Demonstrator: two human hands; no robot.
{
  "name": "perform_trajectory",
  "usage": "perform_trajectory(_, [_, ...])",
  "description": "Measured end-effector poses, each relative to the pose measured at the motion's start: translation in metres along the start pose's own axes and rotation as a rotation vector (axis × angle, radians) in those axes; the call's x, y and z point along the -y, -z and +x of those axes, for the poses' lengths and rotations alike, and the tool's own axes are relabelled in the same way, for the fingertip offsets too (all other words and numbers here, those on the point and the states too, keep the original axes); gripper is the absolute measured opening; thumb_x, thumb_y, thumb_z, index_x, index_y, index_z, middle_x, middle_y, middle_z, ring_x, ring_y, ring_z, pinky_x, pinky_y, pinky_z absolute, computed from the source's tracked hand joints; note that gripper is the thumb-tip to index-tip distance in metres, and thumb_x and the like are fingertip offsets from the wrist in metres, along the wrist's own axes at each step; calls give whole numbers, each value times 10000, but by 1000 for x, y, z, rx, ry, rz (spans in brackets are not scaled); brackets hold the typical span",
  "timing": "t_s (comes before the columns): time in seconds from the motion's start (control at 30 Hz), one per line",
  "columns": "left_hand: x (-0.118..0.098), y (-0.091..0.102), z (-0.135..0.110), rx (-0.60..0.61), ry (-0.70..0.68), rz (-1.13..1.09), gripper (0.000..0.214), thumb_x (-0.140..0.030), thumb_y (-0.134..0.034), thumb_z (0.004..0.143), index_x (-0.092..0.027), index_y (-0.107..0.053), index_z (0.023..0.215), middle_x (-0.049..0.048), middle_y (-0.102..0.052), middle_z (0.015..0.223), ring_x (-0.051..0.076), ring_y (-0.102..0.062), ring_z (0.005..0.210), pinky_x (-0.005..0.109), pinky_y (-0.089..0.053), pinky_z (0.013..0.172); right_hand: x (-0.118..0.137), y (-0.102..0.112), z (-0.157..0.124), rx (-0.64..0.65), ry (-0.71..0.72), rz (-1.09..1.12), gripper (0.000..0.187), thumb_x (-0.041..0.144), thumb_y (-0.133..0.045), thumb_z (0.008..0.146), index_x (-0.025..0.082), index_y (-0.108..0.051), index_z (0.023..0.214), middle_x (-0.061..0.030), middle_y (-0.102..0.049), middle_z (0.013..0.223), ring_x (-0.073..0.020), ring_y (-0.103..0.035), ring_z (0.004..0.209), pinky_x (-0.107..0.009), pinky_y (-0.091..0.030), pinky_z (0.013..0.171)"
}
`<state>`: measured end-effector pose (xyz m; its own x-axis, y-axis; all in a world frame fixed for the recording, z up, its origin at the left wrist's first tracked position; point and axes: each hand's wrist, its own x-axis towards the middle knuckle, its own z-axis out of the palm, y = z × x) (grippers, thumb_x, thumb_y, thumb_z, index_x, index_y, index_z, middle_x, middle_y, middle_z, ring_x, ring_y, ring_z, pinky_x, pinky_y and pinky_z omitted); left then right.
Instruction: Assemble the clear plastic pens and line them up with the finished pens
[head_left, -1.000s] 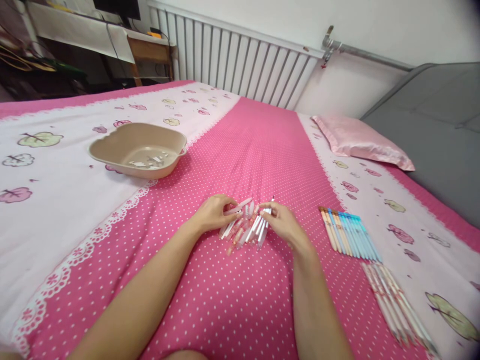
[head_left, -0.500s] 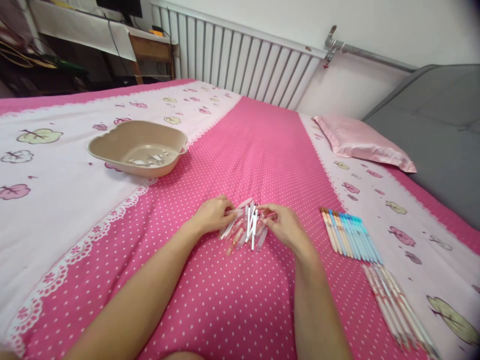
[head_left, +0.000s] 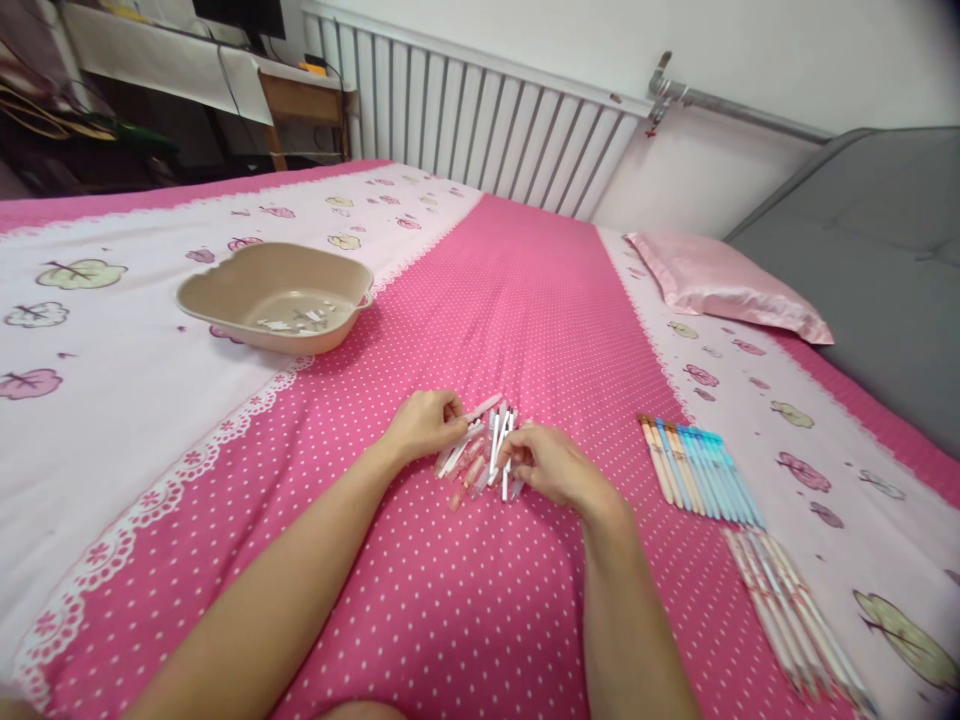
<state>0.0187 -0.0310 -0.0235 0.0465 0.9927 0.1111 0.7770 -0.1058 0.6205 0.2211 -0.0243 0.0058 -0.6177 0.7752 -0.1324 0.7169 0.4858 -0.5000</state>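
Note:
A loose pile of pen parts (head_left: 469,470), pink translucent barrels mixed with white sticks, lies on the pink dotted bedspread between my hands. My left hand (head_left: 426,425) is at the pile's left side, thumb and fingers closed on a slim pink pen part (head_left: 484,408) that points up and right. Over the right side of the pile, my right hand (head_left: 551,462) has its thumb and fingertips pinched together beside the white sticks (head_left: 498,445). Whatever sits between those fingertips is too small to make out.
A beige basin (head_left: 277,290) with small white and grey pieces inside stands at the left. To the right lie a row of blue and peach pens (head_left: 701,470) and a row of pale pink pens (head_left: 795,610). A pink pillow (head_left: 727,285) rests against the grey headboard (head_left: 862,240).
My right hand has moved left and slightly down over the pile, its fingers now at the white sticks. My left hand has shifted slightly, with the pink pen part now at its fingertips.

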Motion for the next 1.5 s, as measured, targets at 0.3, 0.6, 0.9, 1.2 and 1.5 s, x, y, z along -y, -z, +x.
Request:
perform_trajectory(0.3, [5,-2,3,-137,-15,-78,126,-279,-533,746,-162,-581,755,16,-632,677,128,-548,595,235,-405,563,-3,0,-2,-10,24,58,197,39,-572,647,200,-674,698,20,-605,660,-114,-535,630,-199,-355,577])
perform_trajectory(0.6, [11,-3,6,-276,-63,-243,293,-341,-552,789,-137,-631,986,28,-634,754,124,-541,624,241,-429,580,0,9,-5,-150,36,42,147,114,-607,743,218,-704,781,-14,-641,801,-149,-573,749,-270,-425,704])
perform_trajectory(0.9, [10,-3,7,-361,-172,-241,208,-320,-531,809,-154,-647,857,23,-641,755,117,-528,631,239,-429,598,18,25,-15,-745,166,291,143,224,-601,806,234,-710,897,-30,-701,966,-167,-637,894,-314,-503,767])
perform_trajectory(1.2, [1,-2,1,-357,-373,-127,206,-299,-483,875,-159,-632,894,53,-646,822,148,-568,766,283,-445,739,35,21,-13,-1157,150,645,213,277,-602,818,196,-638,1012,-36,-707,886,-157,-667,811,-289,-543,659])
perform_trajectory(1.5, [3,-3,-1,-359,-476,-115,194,-298,-523,862,-172,-654,928,55,-650,850,158,-579,817,285,-445,772,42,19,-10,-1222,158,662,196,270,-608,816,186,-633,991,-28,-700,849,-133,-653,723,-271,-541,617])
